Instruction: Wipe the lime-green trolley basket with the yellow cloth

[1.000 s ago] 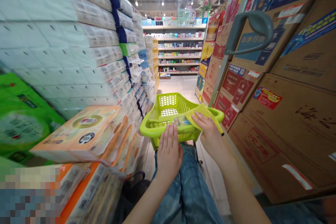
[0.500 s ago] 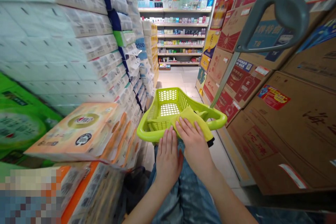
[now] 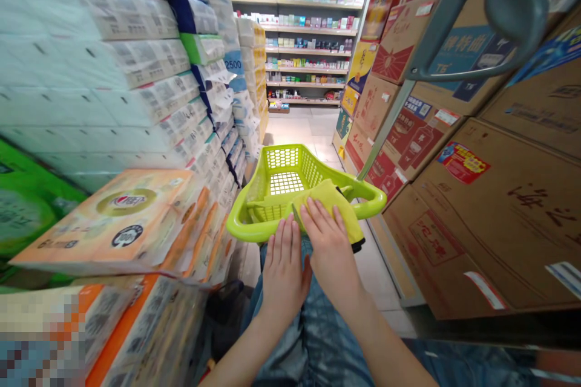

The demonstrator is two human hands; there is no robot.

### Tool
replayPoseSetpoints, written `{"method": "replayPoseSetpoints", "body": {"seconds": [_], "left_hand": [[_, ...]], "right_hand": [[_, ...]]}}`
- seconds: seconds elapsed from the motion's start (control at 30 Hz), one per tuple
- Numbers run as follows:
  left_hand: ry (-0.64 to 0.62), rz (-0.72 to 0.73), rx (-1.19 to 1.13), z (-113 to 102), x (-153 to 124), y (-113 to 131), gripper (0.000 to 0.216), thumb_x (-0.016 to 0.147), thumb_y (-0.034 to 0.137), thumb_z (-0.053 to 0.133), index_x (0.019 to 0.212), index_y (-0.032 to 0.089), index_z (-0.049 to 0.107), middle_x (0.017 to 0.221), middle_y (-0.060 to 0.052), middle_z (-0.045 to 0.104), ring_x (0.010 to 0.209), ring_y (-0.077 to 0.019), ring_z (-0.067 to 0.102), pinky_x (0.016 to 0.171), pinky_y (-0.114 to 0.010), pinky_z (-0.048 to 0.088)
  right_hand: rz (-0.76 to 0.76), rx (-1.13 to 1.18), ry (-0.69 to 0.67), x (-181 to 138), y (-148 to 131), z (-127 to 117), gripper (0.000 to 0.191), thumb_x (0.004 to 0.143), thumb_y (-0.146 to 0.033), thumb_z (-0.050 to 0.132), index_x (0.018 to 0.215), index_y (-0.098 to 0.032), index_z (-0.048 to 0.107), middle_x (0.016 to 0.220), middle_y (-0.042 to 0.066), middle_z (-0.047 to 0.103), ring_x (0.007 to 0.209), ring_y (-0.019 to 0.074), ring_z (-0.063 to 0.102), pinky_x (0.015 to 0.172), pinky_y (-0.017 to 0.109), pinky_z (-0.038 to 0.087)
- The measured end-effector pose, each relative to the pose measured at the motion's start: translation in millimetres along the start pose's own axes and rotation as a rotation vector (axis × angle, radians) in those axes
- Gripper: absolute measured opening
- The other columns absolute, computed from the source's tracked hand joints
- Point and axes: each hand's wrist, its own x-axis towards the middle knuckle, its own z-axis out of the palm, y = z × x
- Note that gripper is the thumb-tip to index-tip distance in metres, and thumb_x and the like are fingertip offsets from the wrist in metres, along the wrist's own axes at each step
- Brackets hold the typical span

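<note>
A lime-green plastic shopping basket (image 3: 290, 163) stands in front of my knees in a store aisle. My right hand (image 3: 329, 248) lies flat with fingers stretched out on a yellow-green cloth (image 3: 331, 202), pressing it on the basket's near rim. My left hand (image 3: 284, 269) rests flat just left of it, fingertips touching the near rim, nothing in it. The grey pull handle (image 3: 494, 18) of the basket rises at the upper right. My jeans (image 3: 313, 338) show below both hands.
Stacked tissue packs (image 3: 113, 72) wall the left side, orange-topped packs (image 3: 127, 217) nearest. Brown cardboard cartons (image 3: 490, 205) are piled along the right. The tiled aisle floor (image 3: 304, 127) runs ahead to shelves (image 3: 308, 48) of goods.
My right hand has slid the cloth leftwards along the basket's near rim, from its right corner to beside my left hand. The view has tilted down and moved closer.
</note>
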Motion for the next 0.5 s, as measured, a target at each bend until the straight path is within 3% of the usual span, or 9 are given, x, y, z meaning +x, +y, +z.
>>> {"method": "replayPoseSetpoints", "body": {"seconds": [0.1, 0.23, 0.37, 0.43, 0.5], "left_hand": [[0.007, -0.003, 0.014, 0.1, 0.2, -1.2, 0.076, 0.090, 0.020, 0.044, 0.156, 0.003, 0.012, 0.154, -0.020, 0.040, 0.148, -0.0296, 0.029, 0.119, -0.046, 0.027], [-0.018, 0.005, 0.031, -1.5, 1.0, -0.9, 0.076, 0.092, 0.022, 0.046, 0.157, 0.005, 0.011, 0.156, -0.018, 0.038, 0.149, -0.0284, 0.029, 0.120, -0.044, 0.027], [-0.043, 0.004, 0.028, -2.4, 1.2, 1.4, 0.077, 0.092, 0.023, 0.048, 0.157, 0.007, 0.010, 0.158, -0.016, 0.035, 0.149, -0.0269, 0.028, 0.120, -0.043, 0.028], [-0.036, -0.004, 0.029, -2.5, 1.5, 2.8, 0.078, 0.092, 0.022, 0.049, 0.157, 0.007, 0.009, 0.158, -0.016, 0.035, 0.149, -0.0270, 0.028, 0.119, -0.043, 0.029], [-0.029, -0.015, 0.032, -2.5, 1.8, 3.4, 0.078, 0.092, 0.021, 0.048, 0.157, 0.006, 0.009, 0.157, -0.017, 0.036, 0.149, -0.0274, 0.029, 0.119, -0.044, 0.030]], "right_hand": [[-0.087, 0.051, -0.010, -1.3, -9.5, -0.2, 0.059, 0.084, 0.000, 0.037, 0.139, -0.013, 0.054, 0.150, 0.010, 0.049, 0.141, 0.0231, 0.043, 0.119, 0.047, 0.029], [-0.121, 0.133, -0.016, -6.7, 31.4, -10.1, 0.069, 0.078, 0.005, 0.034, 0.139, -0.022, 0.055, 0.149, 0.003, 0.052, 0.141, 0.0164, 0.043, 0.120, 0.043, 0.028], [0.041, 0.093, 0.066, -10.3, 79.1, -14.8, 0.078, 0.070, 0.007, 0.033, 0.139, -0.022, 0.055, 0.147, 0.005, 0.054, 0.140, 0.0189, 0.045, 0.118, 0.048, 0.031], [0.115, 0.042, 0.078, -9.9, 82.0, -13.3, 0.079, 0.069, 0.007, 0.034, 0.140, -0.020, 0.053, 0.146, 0.008, 0.055, 0.139, 0.0219, 0.047, 0.117, 0.051, 0.032], [0.157, -0.021, 0.080, -8.4, 67.2, -9.7, 0.076, 0.070, 0.007, 0.036, 0.141, -0.016, 0.052, 0.147, 0.012, 0.053, 0.139, 0.0255, 0.046, 0.116, 0.054, 0.033]]}}
